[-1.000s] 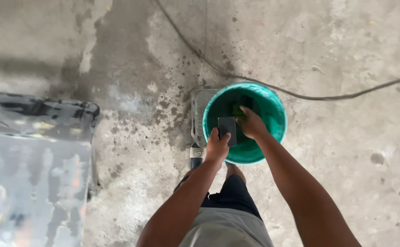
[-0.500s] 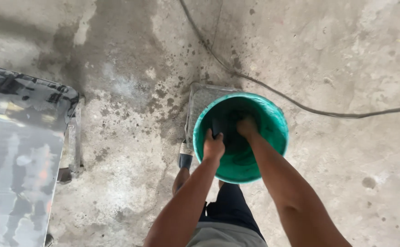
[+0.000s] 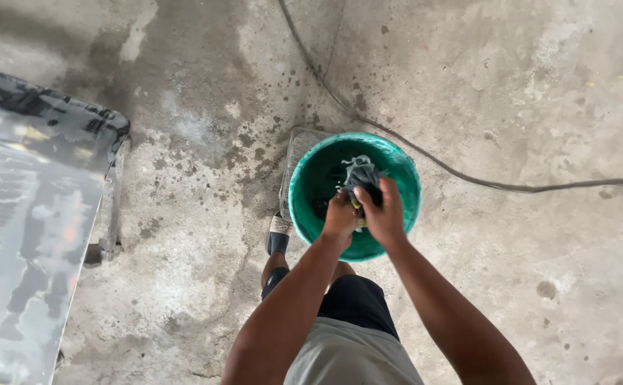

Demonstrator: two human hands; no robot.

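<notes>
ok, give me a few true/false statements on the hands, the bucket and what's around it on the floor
1. Both hands grip a dark wet cloth over the green bucket. True.
2. The left hand rests on the floor. False: it is closed on the cloth, beside the right hand.
3. A cable runs across the concrete floor behind the bucket. True.
4. The bucket is tipped on its side. False: it stands upright, mouth up.
5. A shiny panel lies to the right. False: it is at the left.
</notes>
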